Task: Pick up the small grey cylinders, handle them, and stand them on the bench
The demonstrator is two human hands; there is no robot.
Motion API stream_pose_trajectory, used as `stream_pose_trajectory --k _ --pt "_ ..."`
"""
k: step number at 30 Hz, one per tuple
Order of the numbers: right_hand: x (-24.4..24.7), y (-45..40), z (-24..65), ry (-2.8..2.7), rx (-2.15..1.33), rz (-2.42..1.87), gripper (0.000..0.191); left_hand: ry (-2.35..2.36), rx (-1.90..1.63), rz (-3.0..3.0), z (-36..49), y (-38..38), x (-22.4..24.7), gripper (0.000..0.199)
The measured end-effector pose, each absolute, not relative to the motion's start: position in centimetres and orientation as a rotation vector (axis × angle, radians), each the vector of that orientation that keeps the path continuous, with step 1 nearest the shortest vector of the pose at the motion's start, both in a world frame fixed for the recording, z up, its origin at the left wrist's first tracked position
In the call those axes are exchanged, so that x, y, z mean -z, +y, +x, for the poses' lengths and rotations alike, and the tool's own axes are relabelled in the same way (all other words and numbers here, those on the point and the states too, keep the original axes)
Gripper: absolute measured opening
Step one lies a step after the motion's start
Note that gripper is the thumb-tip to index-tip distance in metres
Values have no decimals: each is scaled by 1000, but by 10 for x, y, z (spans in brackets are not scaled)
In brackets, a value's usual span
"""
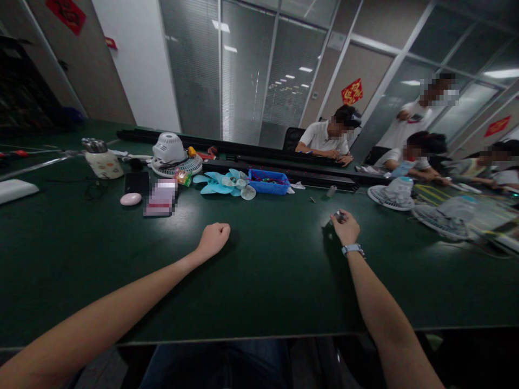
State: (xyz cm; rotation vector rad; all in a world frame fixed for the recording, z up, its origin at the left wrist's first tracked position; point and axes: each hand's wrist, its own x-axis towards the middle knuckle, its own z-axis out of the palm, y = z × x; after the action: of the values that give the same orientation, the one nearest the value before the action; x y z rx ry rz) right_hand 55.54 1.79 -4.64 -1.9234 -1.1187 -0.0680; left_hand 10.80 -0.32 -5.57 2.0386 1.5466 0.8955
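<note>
My left hand (214, 237) rests closed in a fist on the dark green table (259, 281), and nothing shows in it. Farther right, my right hand (346, 227), with a watch (352, 249) on its wrist, has its fingers closed round a small shiny clear object (339, 217) at the tabletop. What that object is cannot be made out. A small clear cylinder (331, 191) stands beyond my right hand. Light blue fan blades (223, 182) and a blue bin (269, 182) with wires in it lie beyond my left hand.
At the back left are a white fan part (169, 148), a patterned bottle (102, 159), a pink oval item (130, 199) and a phone-like item (161, 198). Fan assemblies (391, 193) lie at the right. Several people are across the table. Long black rails (243, 154) run along the back.
</note>
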Motion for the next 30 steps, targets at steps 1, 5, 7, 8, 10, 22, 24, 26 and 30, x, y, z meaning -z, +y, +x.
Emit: stream_pose_trajectory --k 1,5,7,8,10,22,24,26,30 --pt "45 19 545 -1137 53 -1868 51 1541 -899 2038 108 -3 56 31" --pt "40 12 462 -1392 -155 -1496 56 1446 -972 2106 107 -7 53 31" --pt "41 0 409 -1565 -363 -1307 57 1359 -1050 2166 109 -13 48 27" --pt "42 -7 386 -1647 -460 -1236 57 1319 -1091 2184 111 -17 46 24" --pt "45 -23 349 -1761 -629 -1137 57 1249 -1153 2208 116 -24 41 26" --pt "45 -46 324 -1887 -891 -989 46 1113 -1083 2229 129 -24 41 28" --pt "46 -46 324 -1895 -895 -985 46 1136 -1061 2197 130 -24 38 28" --pt "46 -46 325 -1906 -885 -988 44 1144 -1061 2178 132 -25 34 28" --pt "45 -47 324 -1897 -880 -1019 45 1189 -1128 2146 130 -20 27 26"
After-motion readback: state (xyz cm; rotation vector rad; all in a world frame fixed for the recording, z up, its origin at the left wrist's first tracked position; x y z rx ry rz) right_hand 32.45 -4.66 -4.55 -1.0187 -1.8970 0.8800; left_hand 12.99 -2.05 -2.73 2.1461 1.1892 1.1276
